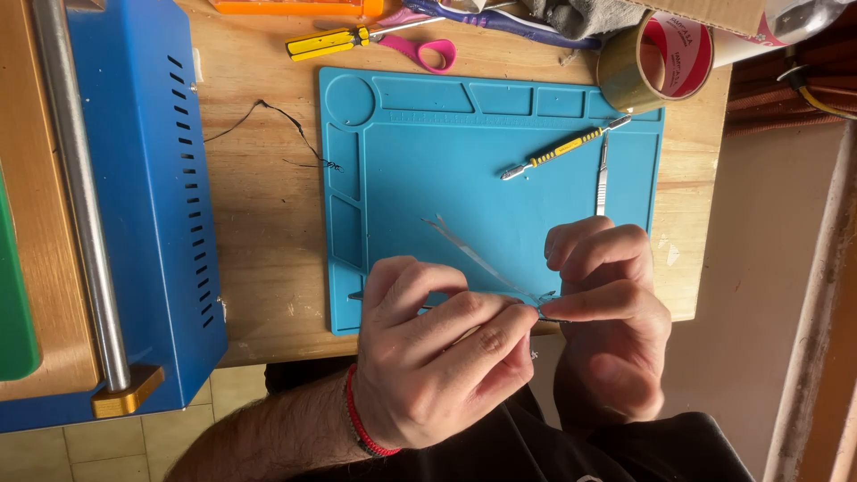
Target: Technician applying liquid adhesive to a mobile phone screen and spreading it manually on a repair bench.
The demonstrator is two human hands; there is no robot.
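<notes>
My left hand (437,357) and my right hand (607,312) meet over the near edge of a blue silicone work mat (446,178). Between the pinched fingertips of both hands is a small flat dark piece (543,308); a thin clear strip (473,254) runs from it up and to the left over the mat. What the piece is cannot be made out, as the fingers cover most of it. A red cord bracelet is on my left wrist.
On the mat lie a yellow-handled pick tool (558,152) and a slim metal scalpel (603,174). Behind it are a tape roll (656,62), a yellow screwdriver (330,40) and pink-handled scissors (420,45). A blue metal machine (152,205) stands at the left. A thin black wire (286,129) lies on the wooden table.
</notes>
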